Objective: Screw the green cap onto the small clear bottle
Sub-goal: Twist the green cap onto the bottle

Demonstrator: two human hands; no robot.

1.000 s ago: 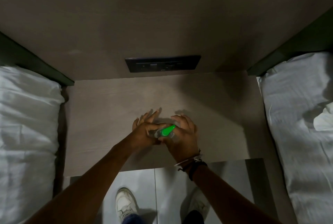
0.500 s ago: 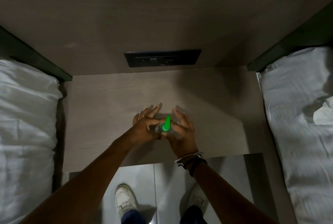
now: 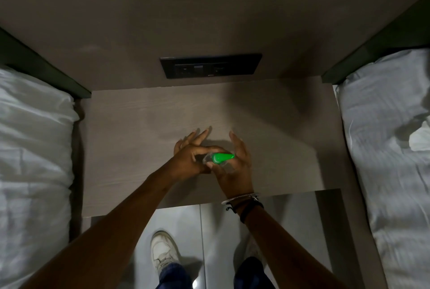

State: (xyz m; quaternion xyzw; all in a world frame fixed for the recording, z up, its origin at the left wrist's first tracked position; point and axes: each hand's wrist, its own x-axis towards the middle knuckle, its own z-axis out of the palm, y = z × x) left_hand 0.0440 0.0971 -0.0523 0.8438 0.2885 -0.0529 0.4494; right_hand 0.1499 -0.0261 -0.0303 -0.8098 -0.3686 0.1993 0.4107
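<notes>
Two hands meeting over a nightstand, one green cap between them

Both of my hands are working just above the wooden nightstand [image 3: 144, 126], between two white beds. My left hand [image 3: 189, 158] is coming in from the left with the thumb and forefinger pinching at the base of the green cap [image 3: 221, 157], where it is meeting the small clear bottle [image 3: 209, 159]; the other fingers [image 3: 200, 135] of that hand are fanning out loose toward the wall. My right hand [image 3: 235, 167] is cupping from the right and below, palm turned inward, its fingers standing up straight and close together behind the cap's pointed tip. The cap is lying roughly sideways, tip pointing right against my right palm. Only a sliver of the clear bottle is showing, and I cannot tell how far the cap is seated on it. Bracelets [image 3: 242, 200] are circling my right wrist. A dark socket panel [image 3: 210, 66] is sitting in the wall behind the nightstand, and my white shoe [image 3: 162, 251] is showing on the pale floor below.
</notes>
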